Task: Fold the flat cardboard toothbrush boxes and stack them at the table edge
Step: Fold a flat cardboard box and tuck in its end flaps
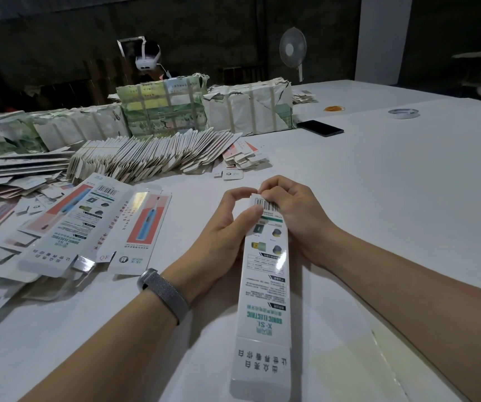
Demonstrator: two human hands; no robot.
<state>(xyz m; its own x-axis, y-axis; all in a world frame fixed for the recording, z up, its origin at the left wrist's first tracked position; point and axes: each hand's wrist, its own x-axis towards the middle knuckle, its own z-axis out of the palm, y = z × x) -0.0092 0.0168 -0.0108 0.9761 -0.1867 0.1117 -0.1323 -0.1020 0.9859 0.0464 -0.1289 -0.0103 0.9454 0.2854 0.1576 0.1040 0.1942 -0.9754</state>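
Your hands, left hand [227,224] and right hand [294,216], both pinch the far end flap of one toothbrush box [263,300], held above the table [393,198]. Near flap not yet tucked. Judged early: flat boxes [152,158] remain heaped; no finished stack visible.

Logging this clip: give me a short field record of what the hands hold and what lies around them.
held item: toothbrush box, long, formed into a box
left hand: grips the box's far end, thumb on the barcode
right hand: fingers pinch the far end flap
flat boxes: lying unfolded on the left
flat stack: fanned row behind them
phone: far right on the table
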